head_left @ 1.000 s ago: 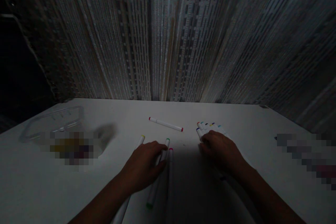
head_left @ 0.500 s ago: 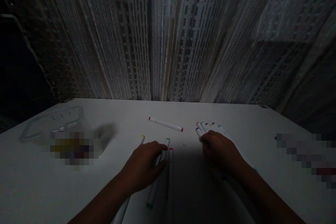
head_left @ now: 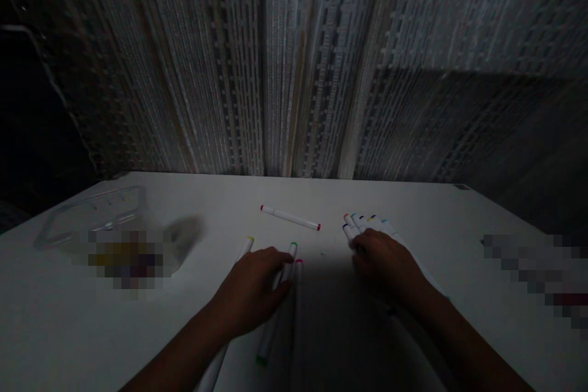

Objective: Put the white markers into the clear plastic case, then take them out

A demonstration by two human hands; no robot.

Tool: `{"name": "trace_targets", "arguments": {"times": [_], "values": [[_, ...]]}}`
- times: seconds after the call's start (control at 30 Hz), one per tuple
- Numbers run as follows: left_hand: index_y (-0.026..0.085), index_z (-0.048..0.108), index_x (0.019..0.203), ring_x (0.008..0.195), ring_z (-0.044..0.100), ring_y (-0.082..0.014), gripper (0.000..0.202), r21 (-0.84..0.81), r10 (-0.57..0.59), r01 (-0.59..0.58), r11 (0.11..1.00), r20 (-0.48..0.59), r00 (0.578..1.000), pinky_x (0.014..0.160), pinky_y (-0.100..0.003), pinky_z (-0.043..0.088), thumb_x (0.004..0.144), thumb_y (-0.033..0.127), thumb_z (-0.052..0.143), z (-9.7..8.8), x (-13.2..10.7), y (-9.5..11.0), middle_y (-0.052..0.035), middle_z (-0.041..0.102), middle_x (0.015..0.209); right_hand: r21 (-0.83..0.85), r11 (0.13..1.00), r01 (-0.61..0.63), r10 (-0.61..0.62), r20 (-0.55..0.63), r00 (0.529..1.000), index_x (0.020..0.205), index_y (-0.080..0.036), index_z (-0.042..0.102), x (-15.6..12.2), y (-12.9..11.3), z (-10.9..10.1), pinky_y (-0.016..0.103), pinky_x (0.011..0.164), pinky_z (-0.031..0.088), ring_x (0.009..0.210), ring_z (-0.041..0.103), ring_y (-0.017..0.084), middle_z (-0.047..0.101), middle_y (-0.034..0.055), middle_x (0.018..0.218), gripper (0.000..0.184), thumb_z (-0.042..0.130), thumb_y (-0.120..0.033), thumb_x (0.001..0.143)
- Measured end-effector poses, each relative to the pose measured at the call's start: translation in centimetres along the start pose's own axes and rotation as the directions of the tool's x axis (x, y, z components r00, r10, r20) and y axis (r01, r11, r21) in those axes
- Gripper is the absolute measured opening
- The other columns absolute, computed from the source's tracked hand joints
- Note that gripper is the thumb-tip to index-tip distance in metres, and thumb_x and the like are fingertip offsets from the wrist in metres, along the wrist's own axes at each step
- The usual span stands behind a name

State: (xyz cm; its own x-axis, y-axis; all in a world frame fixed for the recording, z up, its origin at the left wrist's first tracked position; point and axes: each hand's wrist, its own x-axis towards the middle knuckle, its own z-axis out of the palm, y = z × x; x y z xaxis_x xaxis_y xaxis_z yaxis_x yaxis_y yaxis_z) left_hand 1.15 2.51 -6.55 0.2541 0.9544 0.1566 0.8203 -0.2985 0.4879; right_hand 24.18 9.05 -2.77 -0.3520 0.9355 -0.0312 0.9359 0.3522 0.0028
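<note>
My left hand [head_left: 255, 288] is closed with thumb and fingers on a green-ended white marker [head_left: 275, 312], which lies slanted on the table. Beside it lies a pink-ended marker [head_left: 298, 312], and a yellow-ended marker [head_left: 245, 248] runs partly under the same hand and wrist. My right hand [head_left: 386, 263] has its fingers curled over a bunch of white markers [head_left: 356, 223], whose coloured ends show past the knuckles. Its fingertips are hidden in shadow, so how many it grips is unclear. Farther back, a red-ended marker [head_left: 290, 217] lies by itself.
A clear plastic container [head_left: 92, 214] stands at left on the white table [head_left: 220, 202], with blurred coloured contents beside it. A pixelated object [head_left: 528, 263] lies at right. Behind the table hangs a striped curtain [head_left: 294, 61]. Lighting is dim.
Both hands and the markers stay in the same places. Only the shadow and light on the curtain have shifted.
</note>
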Motion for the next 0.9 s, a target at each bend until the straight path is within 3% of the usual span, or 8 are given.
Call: {"name": "trace_targets", "arguments": {"times": [0.9], "values": [[0.023, 0.055, 0.105, 0.077, 0.053, -0.0208, 0.028, 0.003, 0.000, 0.000, 1.000, -0.004, 1.000, 0.070, -0.036, 0.042, 0.076, 0.023, 0.054, 0.02, -0.06, 0.15, -0.0035, 0.059, 0.085, -0.005, 1.000, 0.007, -0.007, -0.011, 1.000, 0.084, -0.015, 0.061, 0.00, -0.08, -0.09, 0.026, 0.068, 0.037, 0.084, 0.053, 0.018, 0.060, 0.0092, 0.093, 0.020, 0.044, -0.019, 0.077]]}}
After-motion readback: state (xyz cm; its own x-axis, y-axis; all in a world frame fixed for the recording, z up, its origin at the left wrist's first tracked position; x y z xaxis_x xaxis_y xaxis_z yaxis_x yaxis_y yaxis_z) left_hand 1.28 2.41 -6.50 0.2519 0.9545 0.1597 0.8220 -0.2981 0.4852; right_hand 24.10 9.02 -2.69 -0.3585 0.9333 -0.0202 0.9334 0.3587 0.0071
